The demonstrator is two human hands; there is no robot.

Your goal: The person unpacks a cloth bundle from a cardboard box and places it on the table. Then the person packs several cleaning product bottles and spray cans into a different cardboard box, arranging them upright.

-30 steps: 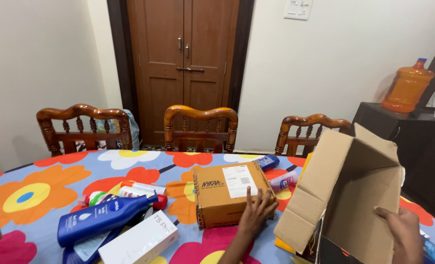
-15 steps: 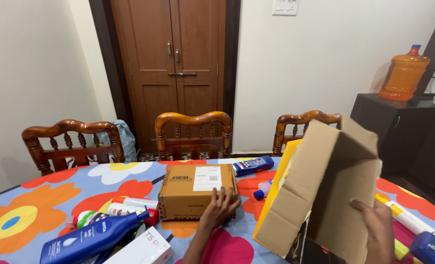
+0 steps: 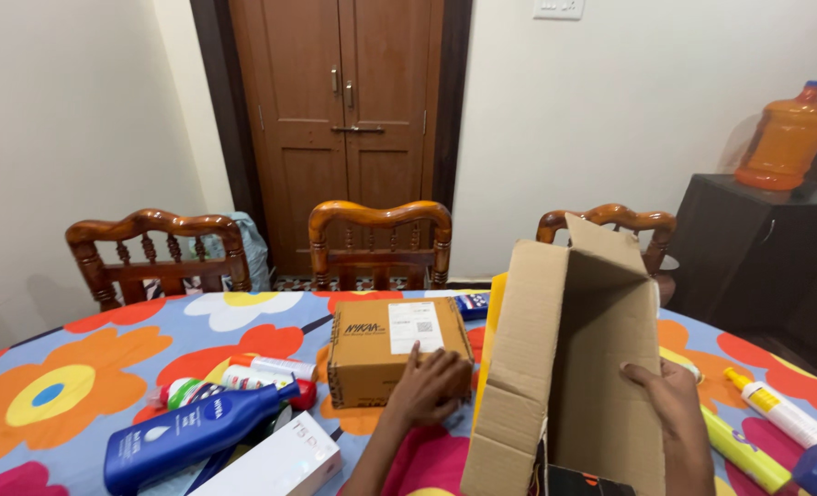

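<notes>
So you're at a table with a big floral cloth, wooden chairs and a brown door behind; your left hand lies flat, fingers spread, on the small sealed box; your right hand grips the open carton, thumb inside its wall, tilted up just right of that box.

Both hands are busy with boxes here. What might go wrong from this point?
The open cardboard box stands tilted, steadied only by the right hand on one wall, so it may tip onto the yellow tube. If the left hand slides the small sealed box, it may shove the bottles lying beside it.
</notes>
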